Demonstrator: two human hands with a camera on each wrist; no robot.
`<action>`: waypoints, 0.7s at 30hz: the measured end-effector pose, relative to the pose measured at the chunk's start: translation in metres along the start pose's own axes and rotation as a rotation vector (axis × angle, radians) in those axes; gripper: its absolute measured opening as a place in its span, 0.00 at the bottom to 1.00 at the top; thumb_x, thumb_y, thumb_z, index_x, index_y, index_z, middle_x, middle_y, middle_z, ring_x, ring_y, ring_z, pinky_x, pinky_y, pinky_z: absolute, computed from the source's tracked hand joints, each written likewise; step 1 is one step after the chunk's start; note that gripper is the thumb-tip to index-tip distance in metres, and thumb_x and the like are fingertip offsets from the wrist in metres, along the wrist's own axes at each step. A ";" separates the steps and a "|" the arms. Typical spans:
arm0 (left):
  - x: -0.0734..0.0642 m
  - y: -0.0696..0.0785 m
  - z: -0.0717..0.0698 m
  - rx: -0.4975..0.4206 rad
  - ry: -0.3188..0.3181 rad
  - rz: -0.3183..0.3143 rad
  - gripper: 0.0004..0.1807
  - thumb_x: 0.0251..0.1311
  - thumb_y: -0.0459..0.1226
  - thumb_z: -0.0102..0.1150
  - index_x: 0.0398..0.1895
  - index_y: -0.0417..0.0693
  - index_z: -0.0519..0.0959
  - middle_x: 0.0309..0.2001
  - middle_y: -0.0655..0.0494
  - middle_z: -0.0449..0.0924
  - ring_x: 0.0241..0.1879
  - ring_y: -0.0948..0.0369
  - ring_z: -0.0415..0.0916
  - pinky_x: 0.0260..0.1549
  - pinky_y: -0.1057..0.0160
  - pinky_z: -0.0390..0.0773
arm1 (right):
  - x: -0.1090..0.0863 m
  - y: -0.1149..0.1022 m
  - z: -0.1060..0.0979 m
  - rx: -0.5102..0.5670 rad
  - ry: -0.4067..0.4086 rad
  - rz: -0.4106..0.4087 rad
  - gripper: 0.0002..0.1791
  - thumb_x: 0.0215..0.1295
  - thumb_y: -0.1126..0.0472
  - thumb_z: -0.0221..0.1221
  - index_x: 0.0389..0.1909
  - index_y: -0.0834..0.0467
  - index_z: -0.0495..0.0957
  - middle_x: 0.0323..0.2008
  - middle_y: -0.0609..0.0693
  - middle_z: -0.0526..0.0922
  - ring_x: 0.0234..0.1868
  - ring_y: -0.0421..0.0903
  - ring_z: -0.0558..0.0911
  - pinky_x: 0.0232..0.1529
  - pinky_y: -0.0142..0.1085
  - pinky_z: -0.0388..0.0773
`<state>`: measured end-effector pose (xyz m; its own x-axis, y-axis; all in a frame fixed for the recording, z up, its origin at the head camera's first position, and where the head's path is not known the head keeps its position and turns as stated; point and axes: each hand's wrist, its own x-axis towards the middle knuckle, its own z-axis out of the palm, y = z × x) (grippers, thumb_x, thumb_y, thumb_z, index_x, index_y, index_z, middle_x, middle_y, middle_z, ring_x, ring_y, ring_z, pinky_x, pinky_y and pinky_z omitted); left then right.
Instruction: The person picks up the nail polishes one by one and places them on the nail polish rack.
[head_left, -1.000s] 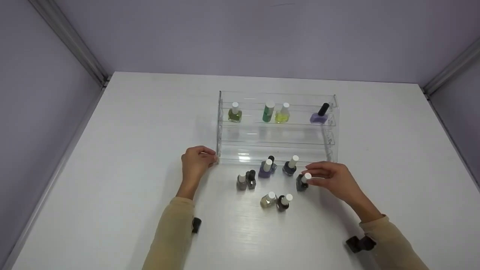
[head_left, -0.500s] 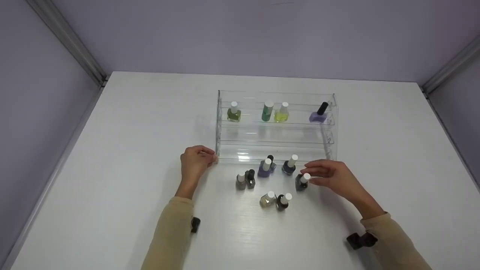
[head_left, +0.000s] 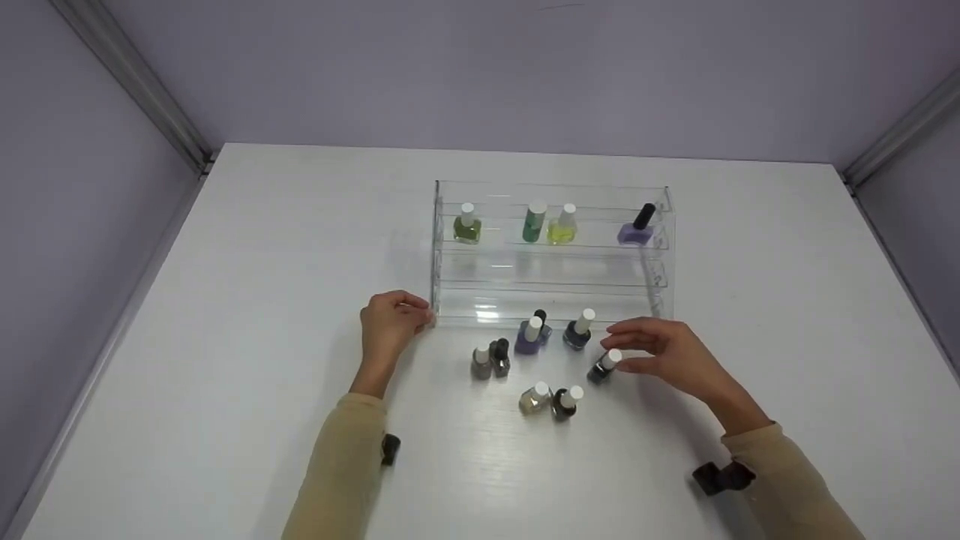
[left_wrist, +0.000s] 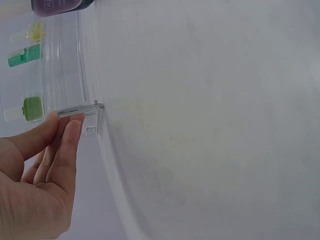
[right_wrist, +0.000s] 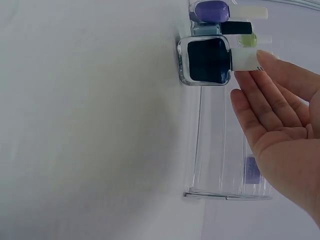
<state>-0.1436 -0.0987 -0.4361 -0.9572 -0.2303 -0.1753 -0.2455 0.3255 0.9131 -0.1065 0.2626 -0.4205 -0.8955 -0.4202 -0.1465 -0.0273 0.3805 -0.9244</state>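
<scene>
My left hand [head_left: 388, 322] pinches the front left edge of a clear tiered display rack [head_left: 540, 285]. The left wrist view shows thumb and fingertips on either side of its side panel [left_wrist: 79, 109]. At the rack's front right, my right hand [head_left: 667, 356] holds a dark nail polish bottle [head_left: 600, 372] by its white cap. In the right wrist view the thumb lies on that cap [right_wrist: 245, 59], and the bottle looks deep blue. Nearby stand another dark bottle [head_left: 577, 336] with a white cap and a purple bottle [head_left: 528, 339], which partly hides a black-capped one.
On the rack's upper tier sit olive [head_left: 466, 229], green [head_left: 532, 223], yellow [head_left: 561, 231] and purple [head_left: 635, 235] bottles. Two greyish bottles [head_left: 481, 366] stand in front at left. Closer in are a pale bottle [head_left: 532, 402] and a dark one [head_left: 563, 406].
The bottle in my right hand has turned and tilted a little, its base shifting left. The left hand has stayed on the rack's edge.
</scene>
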 end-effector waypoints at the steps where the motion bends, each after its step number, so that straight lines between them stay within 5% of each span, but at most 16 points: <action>1: 0.000 0.000 0.000 0.003 0.001 -0.001 0.03 0.48 0.25 0.60 0.23 0.39 0.81 0.24 0.47 0.82 0.26 0.58 0.80 0.26 0.67 0.78 | 0.000 0.000 0.000 0.011 -0.007 0.003 0.27 0.50 0.69 0.65 0.53 0.68 0.71 0.45 0.60 0.80 0.47 0.48 0.79 0.42 0.33 0.77; 21: -0.001 -0.001 0.001 0.059 0.000 0.025 0.02 0.48 0.27 0.61 0.26 0.38 0.81 0.24 0.48 0.82 0.24 0.59 0.79 0.25 0.66 0.77 | -0.001 0.002 0.003 0.032 0.049 -0.003 0.26 0.49 0.66 0.66 0.51 0.69 0.72 0.42 0.58 0.81 0.43 0.44 0.81 0.39 0.34 0.78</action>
<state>-0.1427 -0.0978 -0.4372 -0.9633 -0.2210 -0.1526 -0.2298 0.3844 0.8941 -0.1047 0.2613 -0.4236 -0.9163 -0.3800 -0.1267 -0.0167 0.3522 -0.9358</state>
